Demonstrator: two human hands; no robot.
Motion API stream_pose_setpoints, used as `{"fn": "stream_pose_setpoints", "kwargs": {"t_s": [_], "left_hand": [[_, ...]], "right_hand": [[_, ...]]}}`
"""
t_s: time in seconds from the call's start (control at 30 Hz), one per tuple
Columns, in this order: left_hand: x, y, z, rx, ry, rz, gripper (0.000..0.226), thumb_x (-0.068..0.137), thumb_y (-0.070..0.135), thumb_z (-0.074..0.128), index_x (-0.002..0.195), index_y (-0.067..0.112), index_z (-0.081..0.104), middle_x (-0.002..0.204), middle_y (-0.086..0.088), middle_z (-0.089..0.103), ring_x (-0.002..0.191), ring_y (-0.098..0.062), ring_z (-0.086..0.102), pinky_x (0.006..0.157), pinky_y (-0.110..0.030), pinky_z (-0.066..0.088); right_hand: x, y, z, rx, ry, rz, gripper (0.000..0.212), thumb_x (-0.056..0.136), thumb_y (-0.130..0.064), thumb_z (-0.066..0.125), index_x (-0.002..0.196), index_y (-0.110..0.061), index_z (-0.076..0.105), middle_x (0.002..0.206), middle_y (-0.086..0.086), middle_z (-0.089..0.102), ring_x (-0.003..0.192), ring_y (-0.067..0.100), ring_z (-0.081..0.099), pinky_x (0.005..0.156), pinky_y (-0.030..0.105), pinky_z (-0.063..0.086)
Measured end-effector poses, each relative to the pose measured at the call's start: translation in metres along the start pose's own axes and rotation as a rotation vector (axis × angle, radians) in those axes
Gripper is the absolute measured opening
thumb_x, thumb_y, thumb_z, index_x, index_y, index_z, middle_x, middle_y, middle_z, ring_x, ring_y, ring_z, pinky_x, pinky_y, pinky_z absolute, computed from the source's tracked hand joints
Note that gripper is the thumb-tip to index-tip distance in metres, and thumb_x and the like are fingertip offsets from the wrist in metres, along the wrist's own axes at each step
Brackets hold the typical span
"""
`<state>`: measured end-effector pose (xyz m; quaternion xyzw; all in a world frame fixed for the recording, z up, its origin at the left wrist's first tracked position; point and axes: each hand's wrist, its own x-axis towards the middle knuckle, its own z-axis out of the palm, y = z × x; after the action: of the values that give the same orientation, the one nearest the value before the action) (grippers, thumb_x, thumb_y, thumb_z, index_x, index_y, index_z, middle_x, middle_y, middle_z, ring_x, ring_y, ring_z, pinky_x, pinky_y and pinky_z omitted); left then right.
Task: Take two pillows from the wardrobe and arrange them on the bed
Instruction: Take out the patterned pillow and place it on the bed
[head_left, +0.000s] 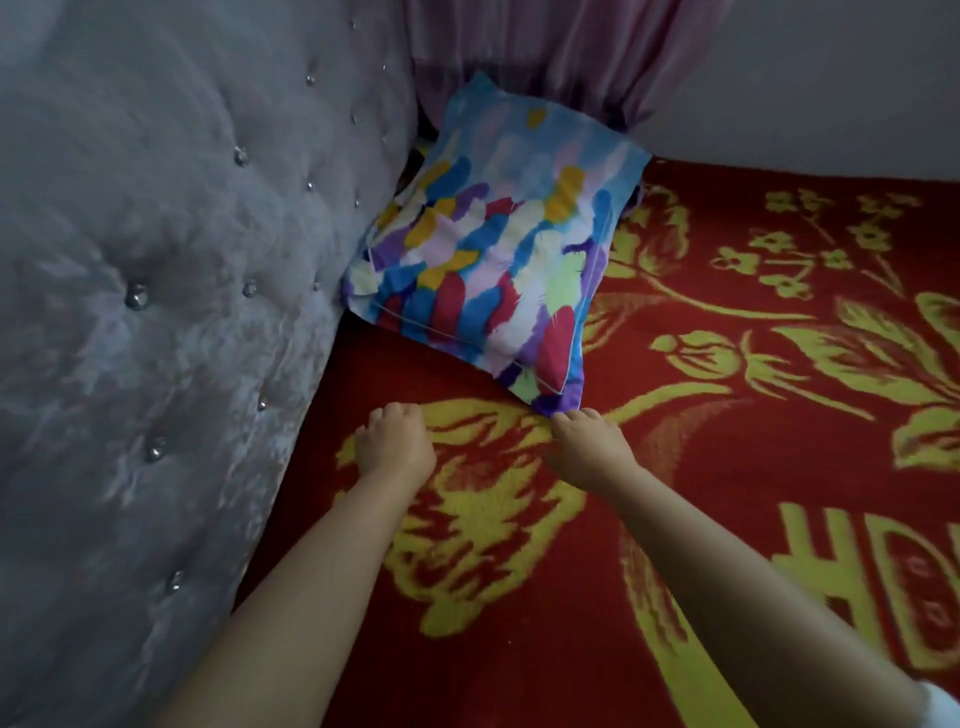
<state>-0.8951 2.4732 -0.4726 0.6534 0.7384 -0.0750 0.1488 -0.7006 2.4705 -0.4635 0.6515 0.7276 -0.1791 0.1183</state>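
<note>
A pillow (498, 249) in a blue cover with many-coloured feather shapes lies on the bed, leaning against the grey headboard at the far corner. The bed is covered by a red blanket (727, 467) with yellow flowers. My right hand (587, 447) is at the pillow's near corner, fingers curled at its purple edge; whether it grips the cloth I cannot tell. My left hand (395, 441) rests on the blanket to the left, fingers curled under, holding nothing that I can see. Only one pillow is in view.
A tufted grey velvet headboard (156, 312) with crystal buttons fills the left side. A pink curtain (561, 62) hangs behind the pillow. A pale wall (805, 88) borders the bed's far side. The wardrobe is out of view.
</note>
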Motion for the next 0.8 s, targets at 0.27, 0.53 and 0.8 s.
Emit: {"fn": "stream_pose_setpoints", "kwargs": {"t_s": [0.27, 0.53, 0.8], "left_hand": [[0.074, -0.035, 0.101, -0.174, 0.046, -0.072, 0.045, 0.099, 0.027, 0.039, 0.141, 0.013, 0.03, 0.154, -0.014, 0.02, 0.143, -0.03, 0.013, 0.113, -0.044, 0.025], [0.156, -0.058, 0.177, -0.105, 0.172, 0.019, 0.059, 0.093, 0.049, 0.037, 0.146, 0.03, 0.018, 0.158, -0.011, 0.009, 0.145, -0.024, 0.004, 0.117, -0.05, 0.004], [0.165, -0.06, 0.181, -0.132, 0.205, 0.036, 0.062, 0.087, 0.045, 0.048, 0.144, 0.028, 0.028, 0.156, -0.012, 0.017, 0.144, -0.026, 0.012, 0.114, -0.051, 0.004]], "right_hand": [[0.089, -0.029, 0.066, -0.071, 0.143, -0.036, 0.035, 0.09, -0.029, 0.051, 0.117, -0.006, 0.047, 0.127, 0.011, 0.052, 0.124, 0.029, 0.039, 0.099, 0.04, 0.035], [0.208, -0.043, 0.094, -0.129, 0.312, -0.108, 0.069, 0.088, -0.032, 0.056, 0.143, -0.012, 0.019, 0.156, 0.011, 0.011, 0.144, 0.03, 0.002, 0.116, 0.053, 0.008], [0.287, -0.069, 0.075, -0.216, 0.44, -0.088, 0.053, 0.097, -0.008, 0.032, 0.145, -0.01, 0.01, 0.155, 0.021, 0.007, 0.143, 0.037, 0.005, 0.107, 0.07, 0.002]]}}
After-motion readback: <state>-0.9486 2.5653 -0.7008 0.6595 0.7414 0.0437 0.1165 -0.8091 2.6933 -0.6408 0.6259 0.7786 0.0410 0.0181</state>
